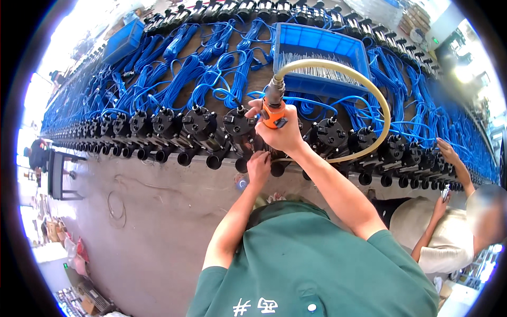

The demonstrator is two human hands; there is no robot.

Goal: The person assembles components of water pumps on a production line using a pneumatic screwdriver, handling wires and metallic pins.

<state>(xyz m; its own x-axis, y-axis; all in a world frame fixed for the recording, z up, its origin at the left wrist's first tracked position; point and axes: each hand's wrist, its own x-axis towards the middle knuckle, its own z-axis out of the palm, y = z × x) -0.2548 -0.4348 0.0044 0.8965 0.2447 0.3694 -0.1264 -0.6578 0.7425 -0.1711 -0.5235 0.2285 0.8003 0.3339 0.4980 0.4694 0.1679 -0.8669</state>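
Observation:
My right hand (285, 132) is wrapped round an orange and black air screwdriver (273, 112). The tool stands about upright over the row, and a yellowish hose (386, 108) loops from its top to the right and back behind my forearm. Just below, my left hand (259, 168) has its fingers drawn together against the lower part of a black pump; what they pinch is hidden. Left of the tool stands a black pump (238, 122) with a round top, and another pump (328, 133) is to the right of my right hand. The tool's working end is hidden by my hand.
Rows of similar pumps run along the bench edge, with bundled blue cables (182, 79) behind them. A blue crate (322, 87) holds many thin pale pieces. At the right a co-worker in a light shirt (443, 232) reaches to the row. Another blue crate (124, 41) stands far left.

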